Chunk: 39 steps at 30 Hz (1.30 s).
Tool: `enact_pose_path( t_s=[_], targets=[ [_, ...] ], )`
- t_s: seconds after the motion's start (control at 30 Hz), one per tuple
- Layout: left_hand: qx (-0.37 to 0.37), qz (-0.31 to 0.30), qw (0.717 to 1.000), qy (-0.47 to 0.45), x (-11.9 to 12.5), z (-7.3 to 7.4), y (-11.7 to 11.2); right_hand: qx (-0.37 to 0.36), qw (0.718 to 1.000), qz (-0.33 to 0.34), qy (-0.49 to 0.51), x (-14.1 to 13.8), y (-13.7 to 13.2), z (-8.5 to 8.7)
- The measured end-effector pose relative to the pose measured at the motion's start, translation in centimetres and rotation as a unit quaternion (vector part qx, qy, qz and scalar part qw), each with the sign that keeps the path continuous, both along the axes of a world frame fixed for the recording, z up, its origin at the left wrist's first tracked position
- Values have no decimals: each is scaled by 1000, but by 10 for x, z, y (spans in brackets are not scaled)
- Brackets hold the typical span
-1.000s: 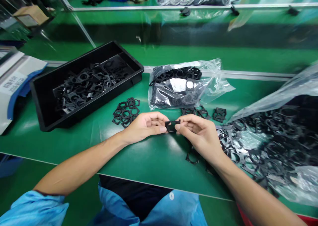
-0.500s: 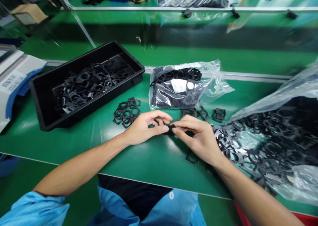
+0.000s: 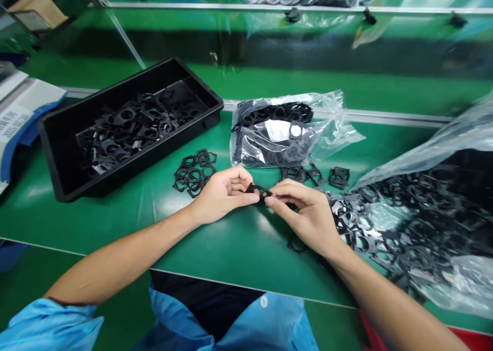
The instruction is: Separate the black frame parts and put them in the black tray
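Observation:
Between my two hands is a black plastic ring-shaped part (image 3: 260, 188), held above the green table. My left hand (image 3: 226, 194) pinches its left end between thumb and fingers. The thumb and fingertips of my right hand (image 3: 302, 209) grip its right end. Some of the part is hidden behind the fingers. Left of my left hand lies a small group of flat black ring parts (image 3: 194, 172). Another ring part (image 3: 296, 244) rests on the table under my right hand, and more black parts (image 3: 292, 174) lie just beyond it.
A black tray (image 3: 133, 184) with many ring parts stands at the left. A clear bag of parts (image 3: 273, 145) lies behind my hands. At the right, a large open plastic bag (image 3: 419, 161) spills loose parts (image 3: 408, 222). A small stacked part (image 3: 339, 177) sits near it.
My left fingers have closed round the left end of the black ring part, which now shows more between both hands. The view has shifted slightly.

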State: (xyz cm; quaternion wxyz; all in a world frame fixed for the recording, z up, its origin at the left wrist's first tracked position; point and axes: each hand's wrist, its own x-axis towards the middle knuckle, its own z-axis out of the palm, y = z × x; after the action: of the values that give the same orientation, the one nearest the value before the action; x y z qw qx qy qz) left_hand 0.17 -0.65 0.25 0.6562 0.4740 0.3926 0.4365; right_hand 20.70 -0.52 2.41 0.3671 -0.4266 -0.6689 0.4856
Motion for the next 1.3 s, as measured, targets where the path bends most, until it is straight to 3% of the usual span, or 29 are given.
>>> enact_pose_path(
  t_s=[0.2, 0.47, 0.6, 0.8, 1.03, 1.3],
  targets=[
    [22, 25, 999, 11, 1, 2, -2, -39, 998, -15, 38, 0, 0, 1],
    [-23, 23, 999, -1, 1, 1, -1, -102, 990, 20, 93, 1, 2, 4],
    [-22, 33, 999, 5, 1, 3, -1, -144, 982, 70, 98, 3, 3, 4],
    [-21, 48, 998, 29, -2, 5, 0, -64, 996, 44, 33, 3, 0, 3],
    [-54, 11, 998, -14, -2, 5, -1, -8, 999, 38, 10, 2, -2, 7],
    [-53, -7, 999, 6, -4, 4, 2, -10, 999, 42, 4, 5, 0, 5]
  ],
)
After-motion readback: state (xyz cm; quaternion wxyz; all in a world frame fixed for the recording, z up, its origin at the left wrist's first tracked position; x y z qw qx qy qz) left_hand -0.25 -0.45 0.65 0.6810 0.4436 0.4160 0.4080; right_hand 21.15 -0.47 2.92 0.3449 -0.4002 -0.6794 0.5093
